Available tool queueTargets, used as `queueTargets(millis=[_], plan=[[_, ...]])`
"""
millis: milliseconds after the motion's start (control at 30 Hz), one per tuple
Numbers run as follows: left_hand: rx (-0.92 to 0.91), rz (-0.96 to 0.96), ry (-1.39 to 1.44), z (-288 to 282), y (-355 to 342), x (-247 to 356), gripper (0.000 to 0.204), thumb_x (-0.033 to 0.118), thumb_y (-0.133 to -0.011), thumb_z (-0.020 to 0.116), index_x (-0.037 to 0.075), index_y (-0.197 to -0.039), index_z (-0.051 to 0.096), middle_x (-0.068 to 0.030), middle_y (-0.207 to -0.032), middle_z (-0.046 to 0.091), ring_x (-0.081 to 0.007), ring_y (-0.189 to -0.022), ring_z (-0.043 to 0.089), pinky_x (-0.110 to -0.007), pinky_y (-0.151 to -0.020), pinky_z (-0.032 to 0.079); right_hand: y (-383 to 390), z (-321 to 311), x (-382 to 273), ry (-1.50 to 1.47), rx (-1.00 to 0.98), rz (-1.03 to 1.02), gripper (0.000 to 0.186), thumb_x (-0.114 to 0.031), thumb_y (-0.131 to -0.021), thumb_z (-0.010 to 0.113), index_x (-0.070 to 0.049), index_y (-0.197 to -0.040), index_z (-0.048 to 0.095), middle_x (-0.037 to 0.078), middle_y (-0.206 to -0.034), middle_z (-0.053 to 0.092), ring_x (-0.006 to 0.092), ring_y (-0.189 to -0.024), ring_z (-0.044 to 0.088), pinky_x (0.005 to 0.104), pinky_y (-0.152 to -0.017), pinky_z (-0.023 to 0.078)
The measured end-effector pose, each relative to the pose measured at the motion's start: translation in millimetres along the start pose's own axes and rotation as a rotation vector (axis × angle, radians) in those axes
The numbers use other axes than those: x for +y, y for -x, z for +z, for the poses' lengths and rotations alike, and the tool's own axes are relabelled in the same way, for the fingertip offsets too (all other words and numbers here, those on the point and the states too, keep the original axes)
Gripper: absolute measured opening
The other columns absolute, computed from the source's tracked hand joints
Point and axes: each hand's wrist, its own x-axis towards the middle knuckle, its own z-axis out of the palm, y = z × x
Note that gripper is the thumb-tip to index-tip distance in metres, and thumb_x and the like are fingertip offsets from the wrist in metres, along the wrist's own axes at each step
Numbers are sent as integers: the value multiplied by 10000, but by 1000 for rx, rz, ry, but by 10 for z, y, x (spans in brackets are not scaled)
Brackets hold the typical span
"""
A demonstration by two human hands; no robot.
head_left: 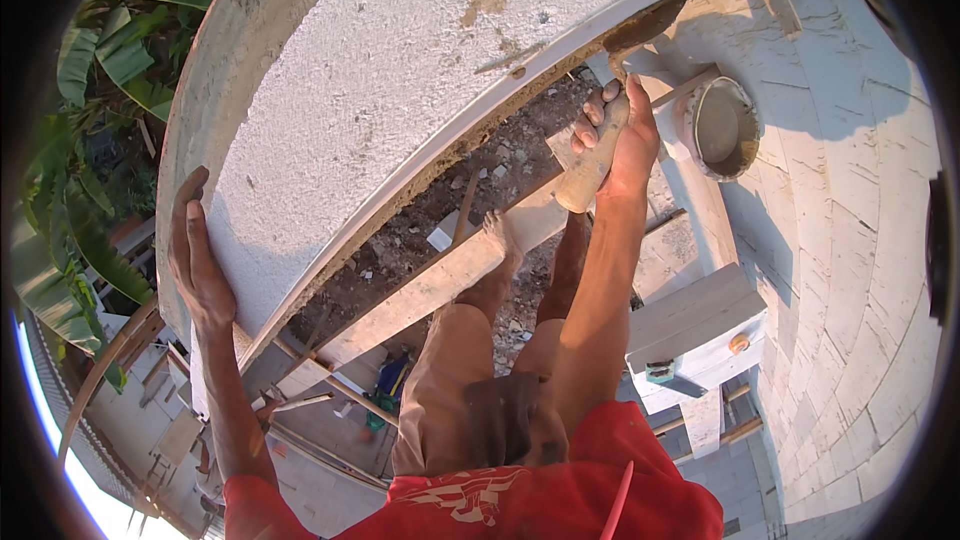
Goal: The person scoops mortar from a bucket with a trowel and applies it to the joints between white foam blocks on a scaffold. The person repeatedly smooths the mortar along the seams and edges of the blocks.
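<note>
My right hand (632, 140) is wrapped round the thick wooden handle of a trowel (590, 172). The trowel's mortar-stained blade lies against the near edge of a long white block wall (390, 70), toward its far right end. Along that edge runs a pale strip with rough mortar beneath it. Out at the left, my left hand (205, 275) rests with fingers stretched on the wall's end, by a band of grey mortar (235, 70). It holds nothing.
I stand on a narrow plank (410, 300) above rubble-strewn ground. A bucket (745, 155) with grey contents stands at the right, beside another white block wall (850, 270). Nearer is a pale, box-like block (700, 325) with small items on it. Large-leaved plants (120, 50) grow at far left.
</note>
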Motion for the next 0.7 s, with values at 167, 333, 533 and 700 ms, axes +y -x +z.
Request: queueTargets(millis=[167,333,533,700], plan=[[2,5,-23,-3,-3,13,609,478,-1069,323,40,-1398,589,-220,-1381,608,-344,-1322,539,-439,-1144,356,27,83,186,-32,-17,8,358,-470,-1024,519,-133,-903,509,47,-691,491,196,-474,482,351,-457,419],[10,-22,-12,5,2,27,608,480,-1066,322,48,-1398,592,-219,-1381,607,-341,-1318,545,-435,-1140,359,221,125,446,65,2,29,373,-462,-1037,501,-115,-901,484,62,-679,502,203,-461,480,378,-448,417],[16,11,14,7,-4,14,587,458,-1068,335,43,-1391,597,-208,-1372,615,-320,-1322,540,-421,-1144,350,544,215,1014,132,-33,68,389,-454,-1028,529,-88,-908,476,77,-662,504,216,-450,501,385,-446,438],[22,20,-3,4,5,7,570,437,-1074,337,37,-1385,600,-192,-1373,618,-312,-1325,536,-417,-1146,345,982,310,1732,84,-67,152,404,-457,-1036,538,-73,-924,478,63,-628,471,187,-458,497,364,-429,450]])
